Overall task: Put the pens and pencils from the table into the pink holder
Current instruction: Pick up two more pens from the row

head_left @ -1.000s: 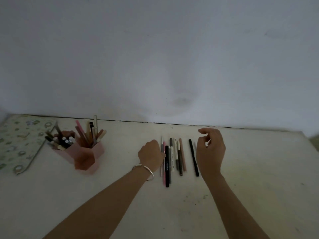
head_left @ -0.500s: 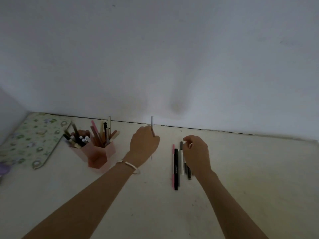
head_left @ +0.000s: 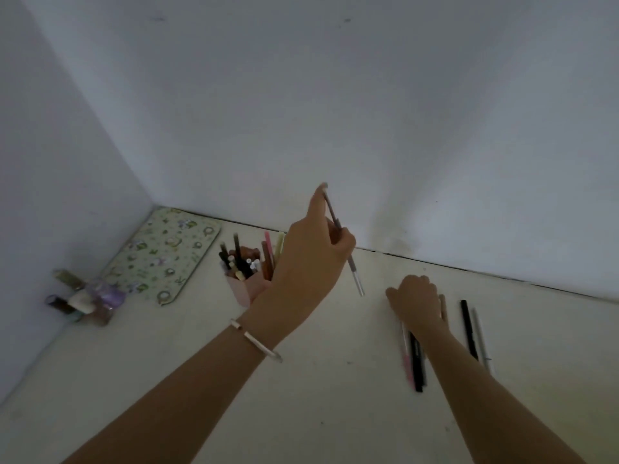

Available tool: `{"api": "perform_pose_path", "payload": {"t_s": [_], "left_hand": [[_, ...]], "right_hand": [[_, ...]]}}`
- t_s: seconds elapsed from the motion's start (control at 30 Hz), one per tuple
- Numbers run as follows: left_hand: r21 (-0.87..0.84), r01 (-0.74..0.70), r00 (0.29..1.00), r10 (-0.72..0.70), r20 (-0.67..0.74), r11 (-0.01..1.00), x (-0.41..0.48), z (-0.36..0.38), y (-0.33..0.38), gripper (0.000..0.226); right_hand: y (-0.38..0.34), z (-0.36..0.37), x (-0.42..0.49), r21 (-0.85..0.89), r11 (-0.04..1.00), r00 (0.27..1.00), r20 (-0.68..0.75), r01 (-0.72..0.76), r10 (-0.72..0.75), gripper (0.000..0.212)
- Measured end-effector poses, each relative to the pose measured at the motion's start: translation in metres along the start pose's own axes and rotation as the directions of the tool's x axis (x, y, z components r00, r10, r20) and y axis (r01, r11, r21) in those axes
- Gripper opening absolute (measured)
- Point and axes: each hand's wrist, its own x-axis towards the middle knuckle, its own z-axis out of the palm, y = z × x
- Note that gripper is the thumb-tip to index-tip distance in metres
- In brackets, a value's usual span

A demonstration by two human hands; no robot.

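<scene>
Transfer step: your left hand point(head_left: 311, 262) pinches pen point(head_left: 354, 275) near holder point(head_left: 246, 291); steer tip in. Right hand point(head_left: 415, 303) covers loose pens point(head_left: 417, 363); finger state cannot be told.

The pale table point(head_left: 335, 413) lies bare between the pink plastic holder point(head_left: 248, 291) and the row of pens and pencils point(head_left: 417, 366) lying flat, a broad open lane. The holder's mouth is crowded with upright pens point(head_left: 239, 259), and the left grip point(head_left: 311, 266), holding a thin grey pencil point(head_left: 355, 277), hangs before its right side. Left of it, a green patterned flat case point(head_left: 167, 256) and small bottles point(head_left: 83, 303) fill the wall corner.
</scene>
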Motion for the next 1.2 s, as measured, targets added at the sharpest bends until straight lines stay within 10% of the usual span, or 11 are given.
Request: {"api": "perform_pose_path", "payload": {"t_s": [0.13,0.23,0.37,0.53,0.87,1.07,1.2], "left_hand": [[0.013,-0.072,0.996,0.072,-0.059,0.997,0.009,-0.034,-0.006,0.077],[0.189,-0.096,0.985,0.121,-0.123,0.977,0.018,-0.063,-0.014,0.053],[0.476,-0.116,0.976,0.19,-0.11,0.872,0.014,-0.079,-0.035,0.045],[0.673,-0.144,0.981,0.193,0.002,0.726,0.006,-0.062,-0.064,0.032],[0.614,-0.12,0.947,0.275,-0.165,0.78,0.008,-0.08,-0.073,0.02],[0.528,-0.1,0.954,0.231,-0.189,0.843,0.008,-0.086,-0.063,0.025],[0.46,-0.12,0.935,0.256,-0.245,0.88,0.001,-0.078,-0.043,0.029]], "right_hand": [[-0.032,-0.048,0.012,0.485,0.874,0.999,-0.012,0.041,-0.04,0.043],[-0.057,-0.092,0.003,0.852,0.519,0.997,-0.049,0.072,-0.058,0.026],[-0.086,-0.127,-0.027,0.967,0.142,0.976,-0.197,0.21,-0.098,0.015],[-0.111,-0.115,-0.059,0.928,0.045,0.929,-0.37,0.369,0.001,0.01],[-0.139,-0.039,-0.082,0.772,0.271,0.817,-0.524,0.575,-0.241,0.002],[-0.143,-0.012,-0.078,0.282,0.645,0.644,-0.628,0.711,-0.436,0.008],[-0.134,-0.025,-0.082,0.257,0.613,0.605,-0.644,0.747,-0.468,0.025]]}}
